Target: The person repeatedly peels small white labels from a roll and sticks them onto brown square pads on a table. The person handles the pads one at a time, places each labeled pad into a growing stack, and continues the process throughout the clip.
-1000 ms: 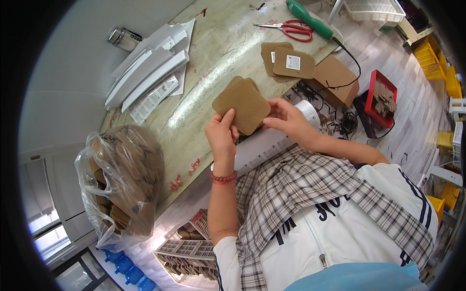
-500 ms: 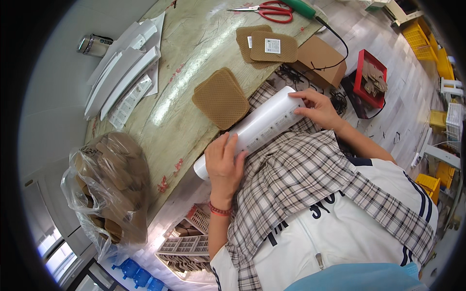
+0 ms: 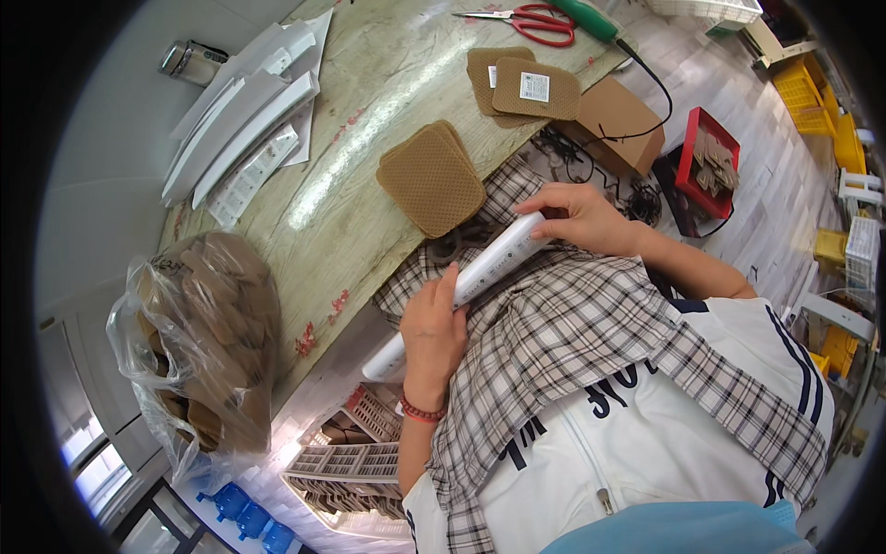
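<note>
A narrow white roll of label sheet (image 3: 499, 257) lies slantwise over my lap, small printed labels showing along its side. My left hand (image 3: 432, 325) is wrapped round its lower part, and the roll's near end sticks out beyond the wrist. At the upper end, my right hand (image 3: 583, 218) pinches the roll between thumb and fingers. Just beyond it, on the table edge, sits a stack of brown textured pads (image 3: 432, 180). Farther off are more brown pads (image 3: 537, 90) with white labels on top.
Red-handled scissors (image 3: 543, 25) and a green-handled corded tool (image 3: 591, 18) lie at the table's far end. White paper strips (image 3: 245, 115) and a clear bag of brown pieces (image 3: 217, 337) are at left. A cardboard box (image 3: 620, 125) and red tray (image 3: 715, 166) stand at right.
The white roll has become thinner, rolled up more tightly. My right hand has shifted down and left with its end; my left hand has moved slightly lower along it.
</note>
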Tool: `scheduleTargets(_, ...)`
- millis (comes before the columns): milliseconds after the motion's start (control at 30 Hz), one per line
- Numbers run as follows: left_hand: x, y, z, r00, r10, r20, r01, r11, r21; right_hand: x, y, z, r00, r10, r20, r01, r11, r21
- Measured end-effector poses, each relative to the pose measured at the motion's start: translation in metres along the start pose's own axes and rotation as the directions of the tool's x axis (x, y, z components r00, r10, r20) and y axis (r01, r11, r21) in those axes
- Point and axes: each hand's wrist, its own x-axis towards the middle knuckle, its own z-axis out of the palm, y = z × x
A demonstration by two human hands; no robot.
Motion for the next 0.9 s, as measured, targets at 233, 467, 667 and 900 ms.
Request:
scheduleTargets(233, 0.033, 0.017, 0.023, 0.967, 0.210, -0.147, -0.229, 0.965, -0.127, 0.012, 0.004, 0.009, 0.982, -0.180, -0.055, 0.171, 0.975, -0.142)
scheduleTargets(467, 0.038, 0.022, 0.037, 0.978, 0.154, -0.142, -0.180, 0.964, -0.197, -0.002, 0.007, 0.007, 0.980, -0.191, -0.055, 0.173, 0.956, -0.236)
scheduleTargets(667, 0.036, 0.024, 0.040, 0.969, 0.194, -0.152, -0.220, 0.959, -0.181, -0.011, 0.006, 0.008, 0.984, -0.166, -0.061, 0.144, 0.950, -0.276)
scheduleTargets(900, 0.035, 0.026, 0.041, 0.977, 0.173, -0.121, -0.193, 0.966, -0.174, -0.021, 0.006, 0.020, 0.938, -0.292, -0.185, 0.161, 0.842, -0.515)
